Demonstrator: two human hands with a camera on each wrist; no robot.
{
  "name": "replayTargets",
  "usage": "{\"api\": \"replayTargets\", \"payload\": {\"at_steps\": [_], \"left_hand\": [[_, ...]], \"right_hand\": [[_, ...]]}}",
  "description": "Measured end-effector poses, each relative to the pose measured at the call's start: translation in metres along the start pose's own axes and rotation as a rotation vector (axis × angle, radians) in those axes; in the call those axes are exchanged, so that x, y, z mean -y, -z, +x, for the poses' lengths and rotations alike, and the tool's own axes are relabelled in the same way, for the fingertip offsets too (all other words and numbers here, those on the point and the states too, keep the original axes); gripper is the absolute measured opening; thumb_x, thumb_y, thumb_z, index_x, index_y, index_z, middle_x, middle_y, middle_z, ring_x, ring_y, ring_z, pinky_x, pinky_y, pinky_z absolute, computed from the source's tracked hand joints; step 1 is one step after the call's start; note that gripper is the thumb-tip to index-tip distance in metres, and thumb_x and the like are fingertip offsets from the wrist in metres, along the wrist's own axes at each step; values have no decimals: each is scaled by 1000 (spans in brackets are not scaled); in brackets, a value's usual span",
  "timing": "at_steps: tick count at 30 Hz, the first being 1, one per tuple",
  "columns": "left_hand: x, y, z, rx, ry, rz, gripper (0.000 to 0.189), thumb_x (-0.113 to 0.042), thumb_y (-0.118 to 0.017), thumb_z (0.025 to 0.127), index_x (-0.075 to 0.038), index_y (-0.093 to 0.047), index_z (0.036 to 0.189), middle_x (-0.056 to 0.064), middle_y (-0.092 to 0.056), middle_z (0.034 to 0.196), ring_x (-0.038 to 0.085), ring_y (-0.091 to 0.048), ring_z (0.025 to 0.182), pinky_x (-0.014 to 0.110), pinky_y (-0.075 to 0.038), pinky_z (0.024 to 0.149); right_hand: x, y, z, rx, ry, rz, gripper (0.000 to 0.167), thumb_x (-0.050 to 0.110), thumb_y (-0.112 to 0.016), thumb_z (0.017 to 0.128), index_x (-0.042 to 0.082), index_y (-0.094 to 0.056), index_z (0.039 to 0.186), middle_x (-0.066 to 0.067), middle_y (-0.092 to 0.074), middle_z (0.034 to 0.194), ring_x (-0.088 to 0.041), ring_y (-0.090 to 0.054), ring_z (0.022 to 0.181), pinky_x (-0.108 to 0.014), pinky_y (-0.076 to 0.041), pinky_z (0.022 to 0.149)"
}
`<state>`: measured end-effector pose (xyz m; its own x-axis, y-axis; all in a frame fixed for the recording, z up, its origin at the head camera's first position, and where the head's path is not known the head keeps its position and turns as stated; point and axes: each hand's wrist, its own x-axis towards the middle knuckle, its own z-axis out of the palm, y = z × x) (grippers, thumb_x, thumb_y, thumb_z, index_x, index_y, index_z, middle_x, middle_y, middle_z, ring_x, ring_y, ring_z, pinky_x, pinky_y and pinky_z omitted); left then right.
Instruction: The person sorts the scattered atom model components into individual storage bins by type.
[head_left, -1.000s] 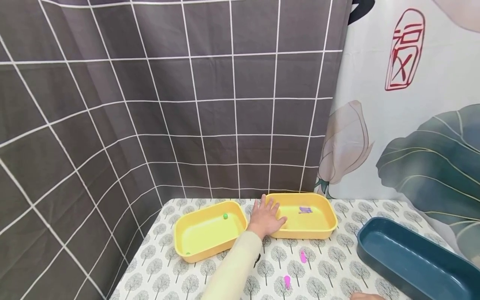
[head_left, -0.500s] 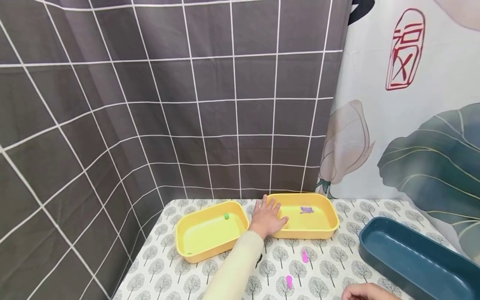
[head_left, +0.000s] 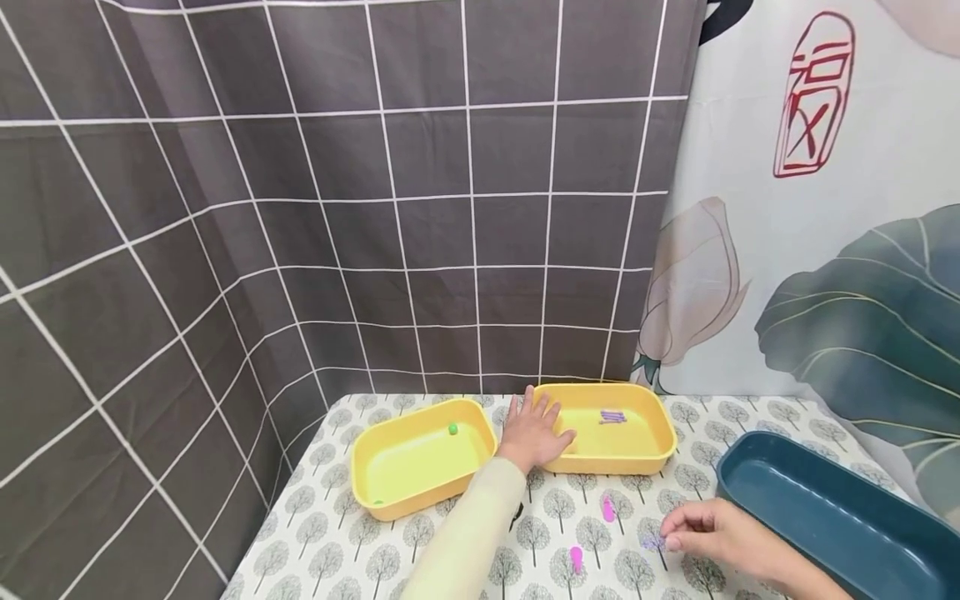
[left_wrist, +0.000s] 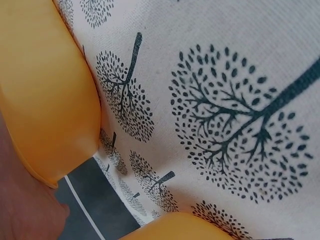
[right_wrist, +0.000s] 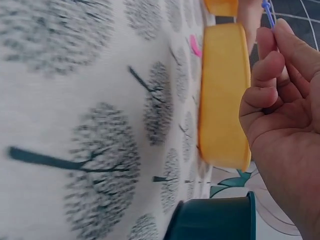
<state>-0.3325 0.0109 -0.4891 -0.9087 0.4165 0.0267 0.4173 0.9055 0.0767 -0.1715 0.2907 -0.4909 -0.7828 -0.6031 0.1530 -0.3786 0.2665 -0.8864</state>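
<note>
My right hand (head_left: 723, 537) is over the cloth left of the dark blue tray. Between thumb and fingertips it pinches a thin purple stick with a small knob (right_wrist: 268, 14), blurred in the head view. My left hand (head_left: 532, 433) lies with fingers spread on the left end of a yellow tray (head_left: 600, 467). Several purple sticks (head_left: 612, 417) lie together inside that tray. Two small pink pieces (head_left: 608, 508) are on the cloth between the hands; their kind is too small to tell.
A second yellow tray (head_left: 408, 507) on the left holds a small green ball (head_left: 453, 428) and another green bit near its front corner. The dark blue tray (head_left: 832, 533) stands at the right. Tree-print cloth (head_left: 322, 533) covers the table, and dark gridded fabric hangs behind.
From the lower edge of the head view, my right hand has come up and forward over the cloth, the purple stick now visible at its fingertips. My left hand stays on the yellow tray.
</note>
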Motion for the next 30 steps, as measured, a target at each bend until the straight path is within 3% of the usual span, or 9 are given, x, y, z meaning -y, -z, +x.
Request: {"api": "replayTargets", "payload": {"at_steps": [7,12,17,26,30], "left_hand": [[0,1,2,1,-9,3,68,-64,-32,101,-27,-37,158,-3,-26,167,27,-6,157,49,-10,127],[-1,2,1,-11,-8,9,67,-63,-33,102,-26,-39,158,-2,-28,167,29,-9,157,50,-11,126],[-1,1,-1,-15,-3,6,66,-62,-35,102,-26,-40,157,-2,-29,166,30,-11,157,50,-11,126],[0,-3,2,-18,-5,24,66,-62,-35,102,-25,-41,157,-2,-29,166,29,-11,157,50,-11,126],[0,-3,3,-13,-7,25,66,-61,-35,102,-25,-40,157,-2,-28,166,29,-10,157,50,-11,126]], "right_hand": [[8,9,15,-82,-86,-57,12,10,-65,99,1,-71,104,3,-69,85,0,-58,75,-25,-53,60],[12,15,30,-138,-95,-145,16,14,-67,98,1,-72,106,0,-70,88,-1,-60,78,-25,-55,65],[15,22,46,-169,-124,-163,15,16,-67,98,5,-73,107,4,-70,88,-5,-60,78,-26,-55,68],[16,37,71,-281,-270,-167,25,23,-69,98,4,-72,113,-11,-71,104,-11,-61,86,-28,-54,73],[15,41,83,-340,-294,-205,25,24,-68,98,4,-72,113,-12,-69,100,-17,-58,81,-28,-52,67]]}}
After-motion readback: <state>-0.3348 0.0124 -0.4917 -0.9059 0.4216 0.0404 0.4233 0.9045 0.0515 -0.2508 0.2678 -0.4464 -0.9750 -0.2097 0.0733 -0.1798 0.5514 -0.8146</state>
